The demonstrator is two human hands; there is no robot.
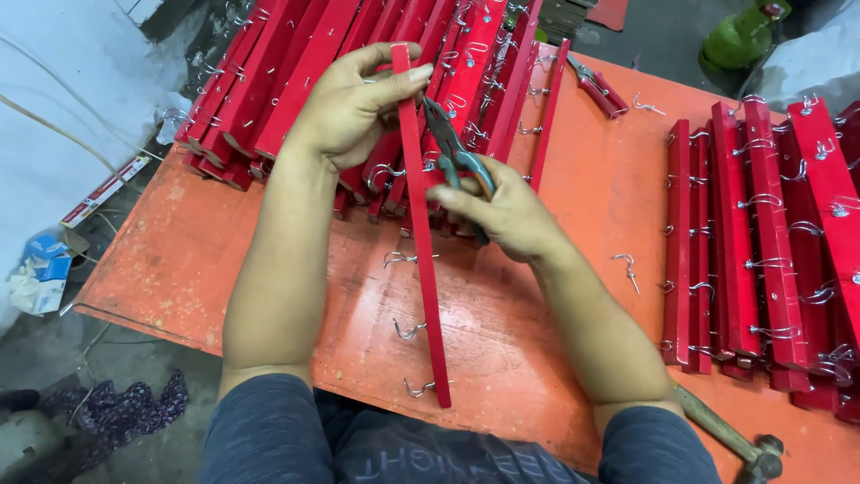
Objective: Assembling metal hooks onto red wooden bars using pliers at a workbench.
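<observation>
My left hand (354, 103) grips the top end of a long red wooden slat (423, 251), held on edge above the orange table (206, 251). Metal hooks (408, 330) stick out of the slat's left side along its lower half. My right hand (502, 211) holds pliers (452, 148) with greenish handles, their jaws set against the slat's upper right side near a hook. Both forearms reach in from the bottom edge.
A heap of red hooked slats (296, 63) lies at the back left, another stack (770, 233) on the right. Red-handled pliers (598, 88) and loose hooks (627, 267) lie on the table. A hammer (735, 441) rests at the front right corner.
</observation>
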